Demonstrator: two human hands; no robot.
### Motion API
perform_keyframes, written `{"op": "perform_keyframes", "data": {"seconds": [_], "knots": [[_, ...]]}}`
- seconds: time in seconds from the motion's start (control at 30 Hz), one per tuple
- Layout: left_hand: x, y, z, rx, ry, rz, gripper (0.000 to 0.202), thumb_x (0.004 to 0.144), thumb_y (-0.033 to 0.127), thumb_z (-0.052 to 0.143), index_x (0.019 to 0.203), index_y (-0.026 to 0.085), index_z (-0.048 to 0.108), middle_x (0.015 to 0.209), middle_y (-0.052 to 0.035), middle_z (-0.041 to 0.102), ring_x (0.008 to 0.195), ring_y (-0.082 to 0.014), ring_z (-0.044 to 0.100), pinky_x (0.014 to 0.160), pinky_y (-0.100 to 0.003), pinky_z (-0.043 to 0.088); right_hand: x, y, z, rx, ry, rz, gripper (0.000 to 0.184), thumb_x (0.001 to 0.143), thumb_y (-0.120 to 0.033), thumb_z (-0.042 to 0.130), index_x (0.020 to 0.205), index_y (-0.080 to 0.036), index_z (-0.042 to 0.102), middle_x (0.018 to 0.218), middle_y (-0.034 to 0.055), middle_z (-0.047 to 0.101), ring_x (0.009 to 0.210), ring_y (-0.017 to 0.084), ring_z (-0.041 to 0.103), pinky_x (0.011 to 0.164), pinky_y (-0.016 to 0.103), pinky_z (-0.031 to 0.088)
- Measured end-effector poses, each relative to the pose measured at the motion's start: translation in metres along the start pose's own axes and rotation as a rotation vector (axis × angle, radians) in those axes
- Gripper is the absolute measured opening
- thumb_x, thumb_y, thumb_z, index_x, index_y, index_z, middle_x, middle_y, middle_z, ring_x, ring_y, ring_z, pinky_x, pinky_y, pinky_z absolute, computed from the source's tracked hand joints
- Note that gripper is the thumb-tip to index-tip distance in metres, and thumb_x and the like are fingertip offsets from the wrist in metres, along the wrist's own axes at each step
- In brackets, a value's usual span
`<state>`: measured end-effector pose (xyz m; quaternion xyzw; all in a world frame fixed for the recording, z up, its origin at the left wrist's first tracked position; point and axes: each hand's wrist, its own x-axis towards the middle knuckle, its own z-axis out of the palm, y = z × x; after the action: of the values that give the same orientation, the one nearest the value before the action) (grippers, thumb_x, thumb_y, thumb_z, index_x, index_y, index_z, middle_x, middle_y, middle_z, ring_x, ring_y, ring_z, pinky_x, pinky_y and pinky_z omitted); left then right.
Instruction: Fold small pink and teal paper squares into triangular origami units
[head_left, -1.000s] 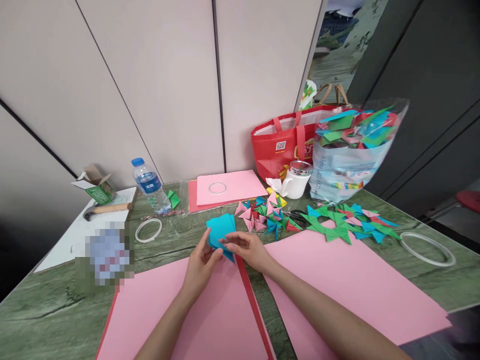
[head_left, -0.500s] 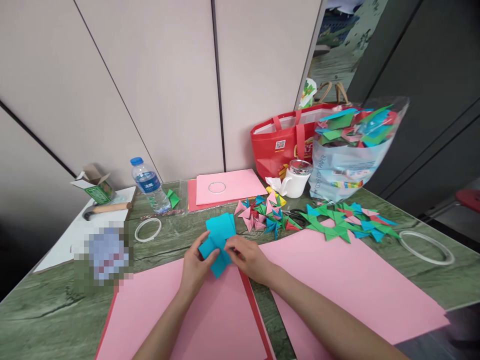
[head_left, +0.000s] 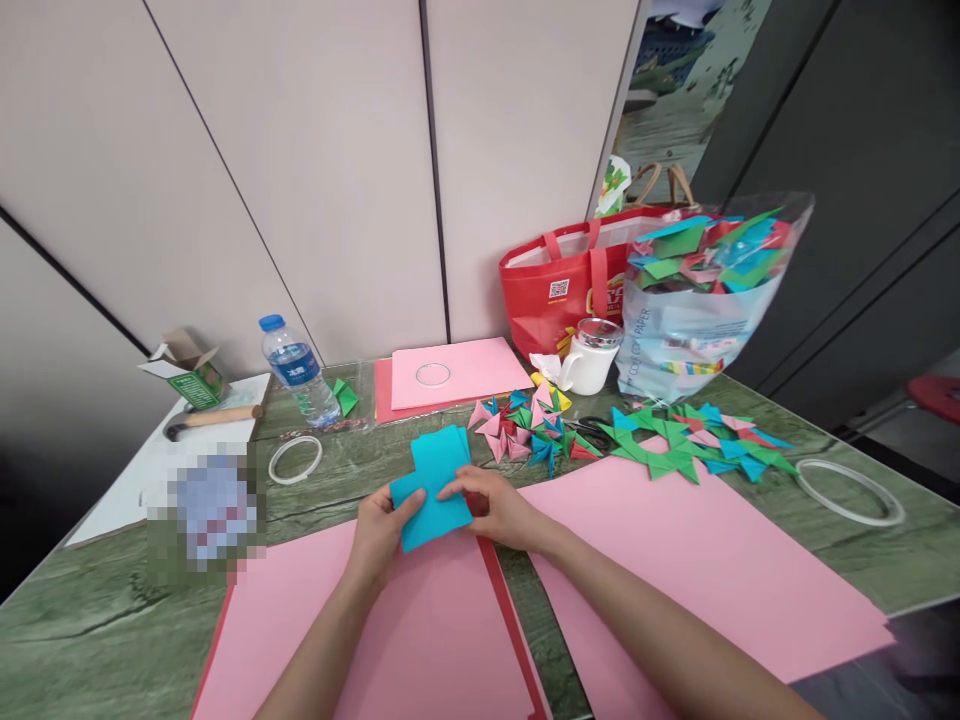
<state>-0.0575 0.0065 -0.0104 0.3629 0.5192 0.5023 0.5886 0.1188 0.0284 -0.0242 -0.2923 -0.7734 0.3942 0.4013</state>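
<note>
Both my hands hold one small blue paper square (head_left: pixel 431 510) just above a large pink sheet (head_left: pixel 390 630). My left hand (head_left: pixel 377 535) pinches its left edge with thumb on top. My right hand (head_left: pixel 499 508) grips its right edge, fingers curled over it. Just behind it a small stack of blue paper squares (head_left: pixel 441 450) lies on the green table (head_left: pixel 97 620).
Folded paper pieces (head_left: pixel 532 425) and a green-blue folded ring (head_left: pixel 690 445) lie ahead. A second pink sheet (head_left: pixel 697 560) lies right, tape rings (head_left: pixel 295 460) (head_left: pixel 847 492) at both sides. Water bottle (head_left: pixel 291 370), white mug (head_left: pixel 589 358), red bag (head_left: pixel 570 285), plastic bag (head_left: pixel 697 300) stand behind.
The blue square has been drawn off the stack toward me and turned flat, now spread between both hands lower over the pink sheet.
</note>
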Motion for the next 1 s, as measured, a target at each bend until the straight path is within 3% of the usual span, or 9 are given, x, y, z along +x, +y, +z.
{"op": "perform_keyframes", "data": {"seconds": [0.13, 0.27, 0.33, 0.43, 0.5, 0.63, 0.73, 0.87, 1.0], "knots": [[-0.003, 0.003, 0.003, 0.073, -0.085, 0.03, 0.034, 0.059, 0.039, 0.071, 0.08, 0.012, 0.065, 0.063, -0.0043, 0.067, 0.055, -0.0174, 0.061, 0.055, -0.03, 0.05, 0.0, 0.001, 0.004, 0.086, 0.102, 0.046, 0.012, 0.067, -0.027, 0.067, 0.077, -0.02, 0.067, 0.081, 0.0021, 0.056, 0.074, 0.015, 0.053, 0.069, 0.027, 0.043], [-0.006, 0.006, 0.006, -0.005, -0.214, 0.084, 0.051, 0.072, 0.049, 0.055, 0.109, 0.012, 0.057, 0.088, -0.0121, 0.067, 0.075, -0.0234, 0.064, 0.065, -0.037, 0.052, 0.002, 0.002, 0.003, 0.156, 0.251, 0.119, 0.017, 0.073, -0.031, 0.062, 0.063, -0.018, 0.067, 0.082, 0.0033, 0.06, 0.076, 0.016, 0.055, 0.069, 0.027, 0.044], [-0.008, 0.007, 0.008, -0.031, -0.257, 0.136, 0.061, 0.07, 0.049, 0.058, 0.119, 0.015, 0.049, 0.101, -0.0131, 0.063, 0.084, -0.0251, 0.063, 0.071, -0.04, 0.052, 0.003, 0.002, 0.002, 0.152, 0.304, 0.154, 0.017, 0.071, -0.031, 0.063, 0.061, -0.018, 0.066, 0.08, 0.0034, 0.061, 0.073, 0.016, 0.056, 0.066, 0.027, 0.044], [-0.009, 0.007, 0.01, 0.036, -0.238, 0.183, 0.074, 0.06, 0.035, 0.072, 0.127, 0.023, 0.04, 0.109, -0.0089, 0.061, 0.09, -0.0247, 0.061, 0.077, -0.04, 0.051, 0.004, 0.001, 0.002, 0.146, 0.321, 0.158, 0.015, 0.069, -0.029, 0.065, 0.059, -0.018, 0.066, 0.077, 0.0031, 0.063, 0.071, 0.015, 0.056, 0.064, 0.027, 0.043], [-0.009, 0.006, 0.011, 0.088, -0.172, 0.185, 0.067, 0.06, 0.03, 0.073, 0.121, 0.022, 0.048, 0.106, -0.007, 0.063, 0.09, -0.0246, 0.061, 0.078, -0.04, 0.051, 0.003, 0.001, 0.003, 0.146, 0.313, 0.155, 0.014, 0.07, -0.029, 0.065, 0.06, -0.018, 0.066, 0.076, 0.0029, 0.063, 0.072, 0.016, 0.056, 0.065, 0.027, 0.043], [-0.007, 0.002, 0.008, 0.153, -0.106, 0.153, 0.029, 0.064, 0.032, 0.068, 0.086, 0.014, 0.068, 0.088, -0.0071, 0.07, 0.082, -0.025, 0.064, 0.081, -0.04, 0.049, 0.002, 0.001, 0.006, 0.14, 0.317, 0.171, 0.015, 0.07, -0.028, 0.064, 0.059, -0.017, 0.065, 0.074, 0.0027, 0.062, 0.074, 0.017, 0.056, 0.066, 0.027, 0.044], [-0.006, 0.0, 0.007, 0.164, -0.073, 0.138, 0.023, 0.063, 0.033, 0.069, 0.076, 0.014, 0.07, 0.081, -0.0061, 0.071, 0.08, -0.0257, 0.065, 0.08, -0.04, 0.05, 0.001, 0.0, 0.007, 0.152, 0.312, 0.206, 0.02, 0.068, -0.029, 0.066, 0.053, -0.016, 0.06, 0.069, 0.0019, 0.059, 0.069, 0.016, 0.055, 0.062, 0.027, 0.044], [-0.006, -0.001, 0.008, 0.14, -0.025, 0.151, 0.022, 0.059, 0.031, 0.071, 0.072, 0.013, 0.07, 0.072, -0.0044, 0.071, 0.073, -0.0231, 0.065, 0.075, -0.039, 0.053, 0.001, 0.002, 0.01, 0.302, 0.319, 0.3, 0.019, 0.063, -0.03, 0.069, 0.072, -0.017, 0.06, 0.064, -0.0011, 0.055, 0.06, 0.013, 0.053, 0.055, 0.024, 0.046], [-0.007, -0.001, 0.011, 0.074, 0.007, 0.18, 0.033, 0.057, 0.028, 0.073, 0.086, 0.013, 0.067, 0.078, -0.0037, 0.07, 0.073, -0.0215, 0.064, 0.07, -0.04, 0.055, 0.001, 0.002, 0.011, 0.356, 0.311, 0.295, 0.042, 0.062, -0.028, 0.069, 0.102, -0.02, 0.056, 0.08, 0.0006, 0.059, 0.065, 0.013, 0.056, 0.054, 0.023, 0.048]]}}
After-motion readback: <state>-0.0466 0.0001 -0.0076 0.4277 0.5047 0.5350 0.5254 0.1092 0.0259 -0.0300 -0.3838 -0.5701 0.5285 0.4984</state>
